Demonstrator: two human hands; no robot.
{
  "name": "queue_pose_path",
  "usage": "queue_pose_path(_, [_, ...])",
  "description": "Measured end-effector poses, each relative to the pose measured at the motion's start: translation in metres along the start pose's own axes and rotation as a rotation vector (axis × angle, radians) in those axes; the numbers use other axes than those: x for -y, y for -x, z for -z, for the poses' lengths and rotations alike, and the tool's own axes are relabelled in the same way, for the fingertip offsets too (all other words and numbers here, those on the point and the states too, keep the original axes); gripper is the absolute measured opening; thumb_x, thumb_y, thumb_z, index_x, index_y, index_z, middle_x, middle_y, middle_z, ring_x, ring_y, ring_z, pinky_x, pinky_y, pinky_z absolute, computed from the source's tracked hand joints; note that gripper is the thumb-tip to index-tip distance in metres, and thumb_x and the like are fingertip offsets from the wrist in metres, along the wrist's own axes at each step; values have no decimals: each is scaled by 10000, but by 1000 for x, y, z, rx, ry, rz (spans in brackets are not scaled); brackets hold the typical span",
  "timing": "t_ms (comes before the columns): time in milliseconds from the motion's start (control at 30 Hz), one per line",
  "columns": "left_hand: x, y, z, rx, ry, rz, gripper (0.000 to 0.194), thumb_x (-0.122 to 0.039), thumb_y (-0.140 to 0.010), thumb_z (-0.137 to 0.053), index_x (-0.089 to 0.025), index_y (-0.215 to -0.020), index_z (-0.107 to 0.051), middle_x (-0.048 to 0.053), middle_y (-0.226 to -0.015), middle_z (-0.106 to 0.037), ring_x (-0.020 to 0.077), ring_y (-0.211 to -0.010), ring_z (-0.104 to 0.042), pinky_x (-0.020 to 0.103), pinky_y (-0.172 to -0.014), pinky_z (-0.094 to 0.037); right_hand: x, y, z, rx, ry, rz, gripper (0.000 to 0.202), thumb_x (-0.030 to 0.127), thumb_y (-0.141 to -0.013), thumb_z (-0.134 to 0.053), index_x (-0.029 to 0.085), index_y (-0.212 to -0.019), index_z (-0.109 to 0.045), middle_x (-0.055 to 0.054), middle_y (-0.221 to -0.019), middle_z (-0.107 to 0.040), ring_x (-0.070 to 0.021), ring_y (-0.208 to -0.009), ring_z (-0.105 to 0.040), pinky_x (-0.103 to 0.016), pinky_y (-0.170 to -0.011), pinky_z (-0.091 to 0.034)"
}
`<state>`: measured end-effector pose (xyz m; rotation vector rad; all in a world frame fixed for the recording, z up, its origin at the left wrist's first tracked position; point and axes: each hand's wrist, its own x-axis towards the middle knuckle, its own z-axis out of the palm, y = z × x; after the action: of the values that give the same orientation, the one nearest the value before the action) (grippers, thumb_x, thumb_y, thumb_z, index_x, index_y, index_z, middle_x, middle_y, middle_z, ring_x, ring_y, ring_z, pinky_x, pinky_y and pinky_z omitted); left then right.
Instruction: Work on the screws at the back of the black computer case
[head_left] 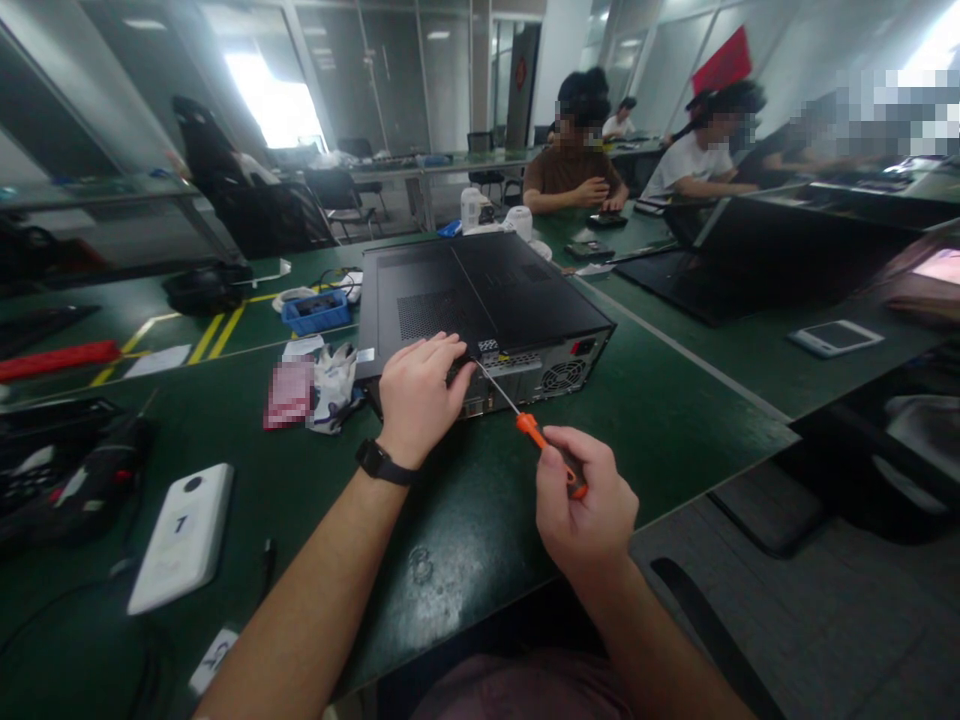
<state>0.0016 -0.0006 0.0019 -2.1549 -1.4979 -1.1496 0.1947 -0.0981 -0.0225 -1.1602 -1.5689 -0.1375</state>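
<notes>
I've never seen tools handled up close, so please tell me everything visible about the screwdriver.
The screwdriver has an orange and dark handle, seemingly plastic or rubber, and a thin, straight, metallic-looking shaft. The right hand grips the handle above the green table. The shaft slants forward and leftward toward the back panel of the black computer case, beside the left hand. Whether the tip touches anything is too small to tell.

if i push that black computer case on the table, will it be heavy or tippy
The black computer case is probably fairly heavy, since it is bulky and a fan grille and power socket suggest parts inside. Its flat panels look stiff, with no visible sag. Lying on its broad side on the green table, it seems unlikely to tip.
</notes>
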Motion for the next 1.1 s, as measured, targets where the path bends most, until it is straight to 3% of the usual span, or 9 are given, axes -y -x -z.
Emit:
queue_pose_path(267, [-1,-1,1,9,3,6,196,-286,-972,-665,-207,-1134,-743,88,-1258,-791,271,-1229,-727,470,-1115,-525,2,-1,2,36,-71,28,236,238,-950,-589,207,-1183,-618,-62,-961,-769,-191,-751,-762,-315,-675,-635])
queue_pose_path(500, [0,0,0,18,4,23,198,-295,-974,-660,-227,-1140,-744,81,-1269,-787,272,-1244,-720,477,-1121,-524,2,0,3,68,-34,-29,208,249,-980,-579,226,-1178,-637,-32,-906,-774,-154,-623,-713,-288,-641,-615])
queue_pose_path(700, [0,0,0,4,0,5,204,-294,-973,-665,-206,-1139,-745,88,-1256,-792,267,-1231,-726,460,-1109,-530,2,-2,2,31,-75,41,264,227,-923,-597,213,-1187,-604,-57,-958,-743,-194,-776,-745,-325,-697,-629])
queue_pose_path(967, [-1,0,1,12,7,14,199,-289,-973,-660,-215,-1137,-745,85,-1258,-791,268,-1232,-724,465,-1112,-527,2,-1,2,52,-46,0,180,244,-980,-585,227,-1146,-652,-44,-933,-776,-164,-653,-724,-301,-650,-619])
queue_pose_path(1100, [-1,-1,1,14,0,13,195,-289,-974,-660,-214,-1132,-747,86,-1254,-793,269,-1232,-725,462,-1111,-526,4,-5,3,52,-88,36,230,218,-937,-586,212,-1165,-609,-48,-932,-747,-182,-748,-744,-314,-689,-628])
